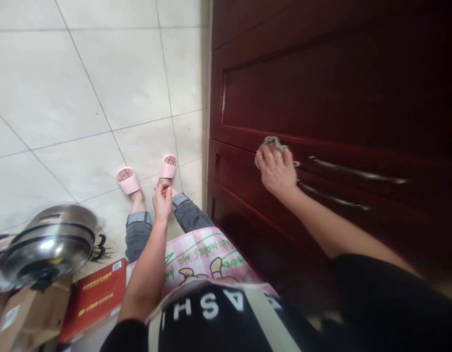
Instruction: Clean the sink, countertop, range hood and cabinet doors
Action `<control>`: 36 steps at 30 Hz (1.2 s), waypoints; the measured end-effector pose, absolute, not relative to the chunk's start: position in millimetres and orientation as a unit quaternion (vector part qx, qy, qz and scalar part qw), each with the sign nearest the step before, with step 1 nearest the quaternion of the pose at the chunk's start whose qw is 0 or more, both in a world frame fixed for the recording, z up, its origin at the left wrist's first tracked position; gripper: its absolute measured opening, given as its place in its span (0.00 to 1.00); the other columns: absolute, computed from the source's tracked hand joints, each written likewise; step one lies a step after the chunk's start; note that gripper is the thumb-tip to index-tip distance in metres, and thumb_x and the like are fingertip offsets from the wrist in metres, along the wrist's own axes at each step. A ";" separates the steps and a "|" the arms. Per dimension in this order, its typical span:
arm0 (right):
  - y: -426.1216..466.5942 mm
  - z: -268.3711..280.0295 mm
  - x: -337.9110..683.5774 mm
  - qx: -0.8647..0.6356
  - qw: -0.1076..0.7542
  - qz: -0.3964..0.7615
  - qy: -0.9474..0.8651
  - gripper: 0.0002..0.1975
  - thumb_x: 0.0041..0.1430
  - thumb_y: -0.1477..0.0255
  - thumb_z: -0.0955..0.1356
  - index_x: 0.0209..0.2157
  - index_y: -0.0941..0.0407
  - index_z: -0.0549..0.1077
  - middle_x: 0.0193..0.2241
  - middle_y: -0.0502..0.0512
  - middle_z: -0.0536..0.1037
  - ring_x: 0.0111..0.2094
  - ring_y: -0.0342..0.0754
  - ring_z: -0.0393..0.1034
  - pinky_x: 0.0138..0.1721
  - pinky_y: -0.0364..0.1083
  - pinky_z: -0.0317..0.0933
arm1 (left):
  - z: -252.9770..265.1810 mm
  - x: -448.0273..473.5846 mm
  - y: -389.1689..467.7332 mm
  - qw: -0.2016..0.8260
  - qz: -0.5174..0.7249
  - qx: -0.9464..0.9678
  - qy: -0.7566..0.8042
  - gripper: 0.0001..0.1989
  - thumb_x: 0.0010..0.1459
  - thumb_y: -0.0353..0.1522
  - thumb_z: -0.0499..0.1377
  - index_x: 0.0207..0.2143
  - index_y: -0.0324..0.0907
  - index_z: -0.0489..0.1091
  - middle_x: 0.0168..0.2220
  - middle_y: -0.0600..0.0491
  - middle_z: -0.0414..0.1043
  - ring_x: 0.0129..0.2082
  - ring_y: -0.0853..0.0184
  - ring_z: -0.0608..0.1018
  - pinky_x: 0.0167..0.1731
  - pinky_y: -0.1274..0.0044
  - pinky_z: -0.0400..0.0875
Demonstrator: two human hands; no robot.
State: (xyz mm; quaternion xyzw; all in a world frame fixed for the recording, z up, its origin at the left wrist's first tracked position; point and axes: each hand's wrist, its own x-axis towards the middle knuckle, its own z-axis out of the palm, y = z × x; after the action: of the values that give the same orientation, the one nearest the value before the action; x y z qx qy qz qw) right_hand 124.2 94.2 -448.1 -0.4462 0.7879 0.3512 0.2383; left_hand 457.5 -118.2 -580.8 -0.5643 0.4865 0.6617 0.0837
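My right hand (279, 168) presses a crumpled greyish cloth (272, 142) against the dark red cabinet front (247, 161). The cloth bunches out past my fingertips, close to the seam between two door panels. Just beyond that hand are two metal handles, an upper one (357, 171) and a lower one (332, 195). My left hand (162, 199) hangs in the air in front of my body, above my feet, with its fingers curled together. Whether anything small sits between those fingers cannot be made out.
Pale floor tiles (90, 78) spread out on the left, where my feet stand in pink slippers (129, 182). At the lower left, a lidded steel pot (50, 244) rests near a cardboard box (35, 313) and a red box (96, 298). A checked apron (207, 254) covers my lap.
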 end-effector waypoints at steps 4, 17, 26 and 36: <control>79.6 -519.2 117.7 -0.446 0.312 0.333 0.770 0.30 0.75 0.79 0.54 0.74 0.68 0.65 0.76 0.74 0.59 0.79 0.62 0.50 0.78 0.69 0.47 | -578.4 461.4 -120.0 0.103 0.653 -0.549 0.511 0.07 0.63 0.35 0.60 0.41 0.44 0.75 0.39 0.48 0.83 0.39 0.60 0.84 0.44 0.71 0.82; 59.7 -718.0 123.1 -0.503 0.437 0.315 0.676 0.33 0.67 0.84 0.55 0.70 0.72 0.69 0.71 0.76 0.68 0.79 0.62 0.52 0.78 0.71 0.41 | -570.2 473.2 -108.5 0.152 0.640 -0.508 0.556 0.14 0.67 0.42 0.58 0.46 0.43 0.76 0.44 0.44 0.83 0.41 0.58 0.85 0.45 0.67 0.81; 80.1 -658.1 137.7 -0.505 0.489 0.353 0.618 0.34 0.67 0.83 0.56 0.73 0.70 0.64 0.74 0.77 0.62 0.80 0.63 0.48 0.77 0.74 0.40 | -586.0 473.6 -110.8 0.168 0.629 -0.513 0.560 0.14 0.65 0.42 0.59 0.45 0.44 0.75 0.45 0.45 0.83 0.43 0.58 0.85 0.50 0.66 0.79; 60.2 -512.7 135.3 -0.385 0.490 0.271 0.734 0.32 0.66 0.85 0.56 0.69 0.69 0.69 0.74 0.73 0.64 0.80 0.53 0.47 0.79 0.66 0.38 | -540.8 455.7 -137.1 0.147 0.594 -0.524 0.592 0.08 0.64 0.36 0.58 0.41 0.43 0.73 0.41 0.46 0.82 0.43 0.57 0.84 0.54 0.65 0.78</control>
State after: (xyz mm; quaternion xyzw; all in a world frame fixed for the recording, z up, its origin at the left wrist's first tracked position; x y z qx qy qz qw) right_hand 135.3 60.2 -512.7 -0.3853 0.7339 0.2705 0.4897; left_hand 455.7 -137.1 -540.8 -0.5242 0.5924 0.5940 0.1467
